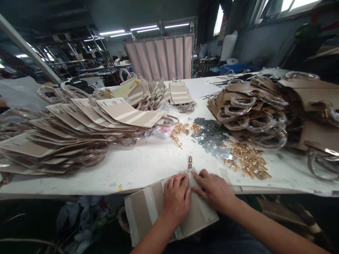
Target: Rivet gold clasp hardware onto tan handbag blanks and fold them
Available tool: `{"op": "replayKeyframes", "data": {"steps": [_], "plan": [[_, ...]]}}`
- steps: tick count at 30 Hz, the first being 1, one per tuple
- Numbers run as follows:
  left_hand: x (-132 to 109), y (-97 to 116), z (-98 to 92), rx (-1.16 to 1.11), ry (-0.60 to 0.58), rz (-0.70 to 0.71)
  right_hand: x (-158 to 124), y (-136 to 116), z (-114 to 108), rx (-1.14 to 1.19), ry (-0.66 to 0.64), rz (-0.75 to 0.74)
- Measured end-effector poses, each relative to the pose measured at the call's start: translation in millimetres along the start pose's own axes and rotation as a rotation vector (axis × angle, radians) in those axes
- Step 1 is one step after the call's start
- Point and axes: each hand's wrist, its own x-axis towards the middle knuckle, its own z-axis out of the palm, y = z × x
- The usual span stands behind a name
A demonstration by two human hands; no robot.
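A beige bag panel (143, 206) with pale strips lies in front of me, its far edge on the table and the rest sloping below the table's front edge. A short brown tab with a metal fitting (190, 162) sticks out past its far edge. My left hand (177, 197) lies on top of the panel, fingers stretched forward and pressing near the tab's base. My right hand (213, 188) rests on the panel's right side, thumb and index finger apart, fingertips touching near the far corner. Whether anything small is under the fingertips is hidden.
Overlapping bag panels with wrapped handles (87, 123) lie at the left, and a smaller stack (180, 92) farther back. Brown bag pieces (246, 102) are piled at the right. Gold metal fittings (249, 160) and grey metal plates (209, 135) lie loose on the white table (148, 162).
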Motion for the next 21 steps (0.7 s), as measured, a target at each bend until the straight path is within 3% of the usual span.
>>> {"op": "replayKeyframes", "data": {"steps": [10, 17, 21], "plan": [[-1, 3, -2.5, 0.116, -0.013, 0.042, 5, -10, -13, -0.059, -0.044, -0.060], [-3, 4, -11.0, 0.091, -0.007, 0.035, 5, -16, -14, -0.040, 0.007, -0.054], [-5, 1, -11.1, 0.057, 0.025, 0.024, 6, -4, -22, -0.006, 0.053, -0.015]]}}
